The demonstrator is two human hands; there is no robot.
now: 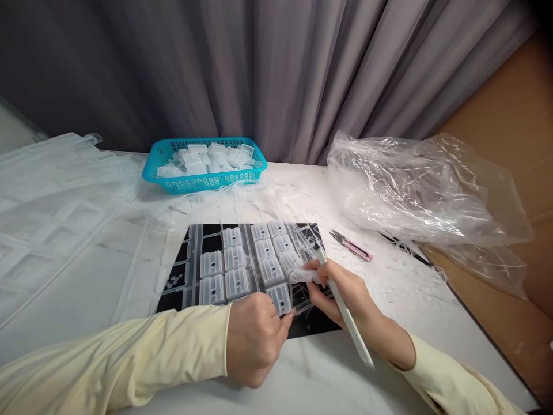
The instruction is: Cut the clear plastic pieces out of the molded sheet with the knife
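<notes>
A translucent frame sheet with several small clear boxes [212, 261], many marked with a black dot, lies on a black mat [311, 327]. My left hand [257, 340] is closed at the sheet's front edge, its fingertips beside the nearest box [280, 298]; what it grips there is hidden. My right hand [345, 294] holds a white pen-like tool [352, 328], dark tip pointing up and away. The same hand's fingertips pinch a translucent piece [302, 275] at the right side of the sheet.
A blue basket [194, 183] of clear pieces stands at the back. Pink-handled snips [352, 246] lie right of the mat. Crumpled clear plastic [423, 190] covers the back right, stacked translucent sheets [56, 202] the left. Plastic scraps are scattered about; a grey curtain [276, 75] hangs behind.
</notes>
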